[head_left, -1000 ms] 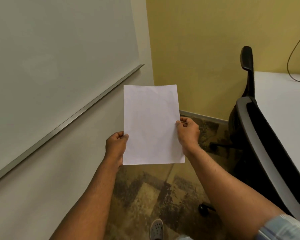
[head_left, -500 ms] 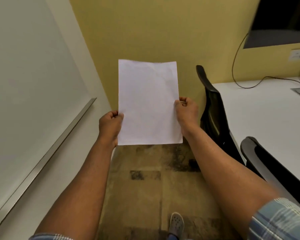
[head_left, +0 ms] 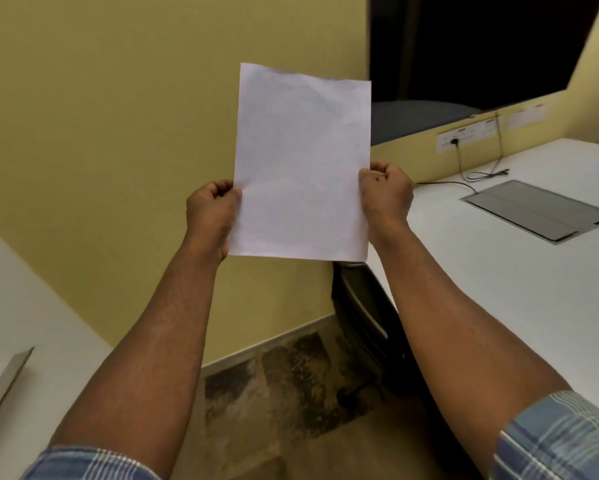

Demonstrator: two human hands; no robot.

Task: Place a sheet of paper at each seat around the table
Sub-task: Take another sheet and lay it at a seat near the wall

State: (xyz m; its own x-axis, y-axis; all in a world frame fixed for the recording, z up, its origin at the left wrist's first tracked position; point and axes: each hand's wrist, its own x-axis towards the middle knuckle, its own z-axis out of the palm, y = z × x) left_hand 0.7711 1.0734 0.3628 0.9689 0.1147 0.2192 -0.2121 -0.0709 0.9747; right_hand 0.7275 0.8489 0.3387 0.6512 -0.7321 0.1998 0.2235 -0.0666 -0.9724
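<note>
Both hands, left [head_left: 211, 211] and right [head_left: 388, 194], pinch the sheet [head_left: 301, 164] by its long side edges, held upright in the air, with the counter [head_left: 499, 271] lying to the right, nearer the right hand.

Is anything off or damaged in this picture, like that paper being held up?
The sheet of paper is slightly creased, with faint wrinkles near its wavy top edge. The left hand and right hand pinch its side edges, holding it in the air rather than on the white table. Nothing else stands out.
</note>
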